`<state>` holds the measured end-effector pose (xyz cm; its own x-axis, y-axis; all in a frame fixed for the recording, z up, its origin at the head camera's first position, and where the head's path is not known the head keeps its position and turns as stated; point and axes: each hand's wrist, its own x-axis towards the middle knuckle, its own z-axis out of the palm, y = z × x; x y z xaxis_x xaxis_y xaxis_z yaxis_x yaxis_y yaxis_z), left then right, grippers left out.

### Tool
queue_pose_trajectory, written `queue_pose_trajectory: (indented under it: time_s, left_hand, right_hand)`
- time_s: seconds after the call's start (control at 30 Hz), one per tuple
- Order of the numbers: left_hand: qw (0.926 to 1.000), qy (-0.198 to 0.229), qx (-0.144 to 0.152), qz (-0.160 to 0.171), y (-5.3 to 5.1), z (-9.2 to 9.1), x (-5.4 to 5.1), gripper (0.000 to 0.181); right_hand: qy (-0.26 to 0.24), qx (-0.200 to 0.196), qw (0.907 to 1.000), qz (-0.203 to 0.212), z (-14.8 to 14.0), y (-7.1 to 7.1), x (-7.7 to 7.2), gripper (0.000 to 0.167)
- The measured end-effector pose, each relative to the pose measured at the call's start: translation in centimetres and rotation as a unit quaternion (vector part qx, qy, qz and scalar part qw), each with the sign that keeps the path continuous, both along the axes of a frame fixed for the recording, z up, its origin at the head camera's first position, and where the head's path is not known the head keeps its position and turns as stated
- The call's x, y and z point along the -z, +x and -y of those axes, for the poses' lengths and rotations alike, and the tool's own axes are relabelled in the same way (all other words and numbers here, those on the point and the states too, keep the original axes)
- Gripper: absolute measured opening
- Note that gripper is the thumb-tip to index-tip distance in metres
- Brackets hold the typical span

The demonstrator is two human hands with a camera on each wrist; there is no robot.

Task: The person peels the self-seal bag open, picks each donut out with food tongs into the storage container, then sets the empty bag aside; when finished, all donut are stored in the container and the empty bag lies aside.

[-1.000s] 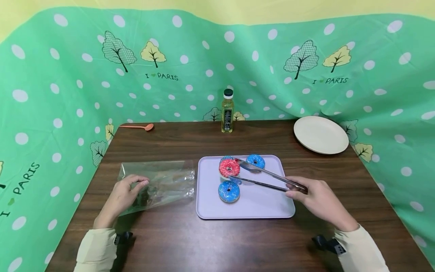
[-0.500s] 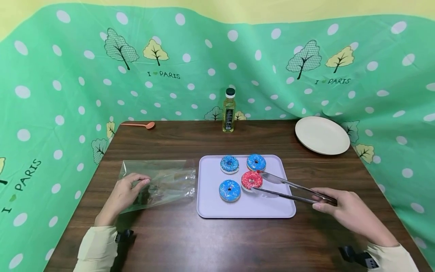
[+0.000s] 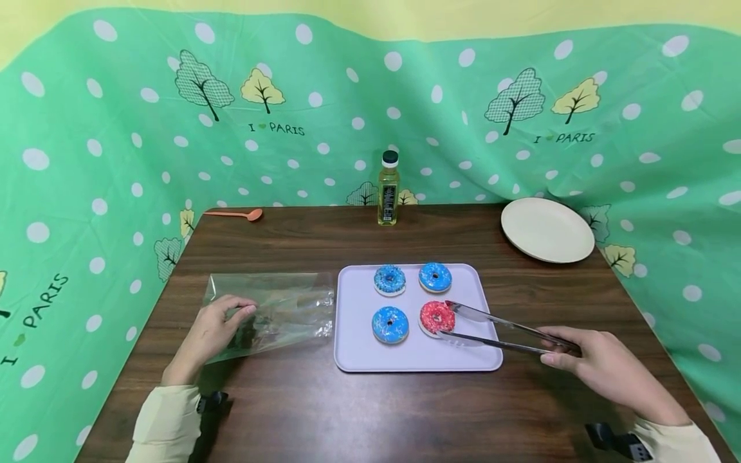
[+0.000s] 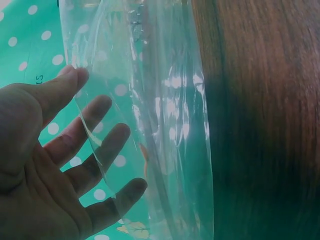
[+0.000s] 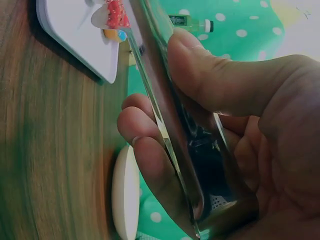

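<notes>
My left hand [image 3: 215, 331] pinches the edge of a clear plastic bag [image 3: 289, 302] between thumb and forefinger. Its other fingers [image 4: 117, 140] spread loosely and show through the film in the left wrist view. With my right hand [image 3: 602, 366] I grip metal tongs [image 3: 515, 325], thumb on one arm and fingers on the other. Their tips sit on either side of a red sprinkled donut [image 3: 429, 318] at the front right of a lilac tray [image 3: 359, 360]. Three blue donuts share the tray: back left [image 3: 390, 290], back right [image 3: 427, 284] and front left [image 3: 382, 334].
Behind the tray stands a bottle of yellow oil [image 3: 387, 199]. A cream plate [image 3: 547, 230] lies at the back right of the wooden table [image 3: 301, 411]. An orange spoon [image 3: 253, 215] rests at the back left. Green cloth [image 3: 324, 96] walls the table in.
The tongs and my right hand have moved right and toward me. The red donut has gone from over the back left blue donut to the tray's front right. My left hand stays put.
</notes>
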<state>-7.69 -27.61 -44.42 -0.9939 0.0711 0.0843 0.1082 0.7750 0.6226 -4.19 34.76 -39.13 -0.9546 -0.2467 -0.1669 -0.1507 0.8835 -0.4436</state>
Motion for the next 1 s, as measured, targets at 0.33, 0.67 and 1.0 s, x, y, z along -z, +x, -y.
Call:
queue_pose_trajectory:
  time_s: [0.33,0.67,1.0]
  left_hand:
    - [1.0000,-0.004,-0.001,-0.005,0.0,0.1,0.0,0.027]
    - [0.9991,-0.030,0.001,-0.031,0.1,0.0,0.2,0.026]
    - [0.9881,-0.130,-0.006,-0.082,-0.4,-1.0,0.8,0.019]
  right_hand:
    - [-0.037,-0.001,0.9992,0.012,-0.8,0.5,-0.4,0.048]
    - [-0.050,0.069,0.9964,0.000,-0.5,0.0,0.0,0.066]
    - [-0.051,0.156,0.9855,-0.042,0.8,-0.5,1.8,0.073]
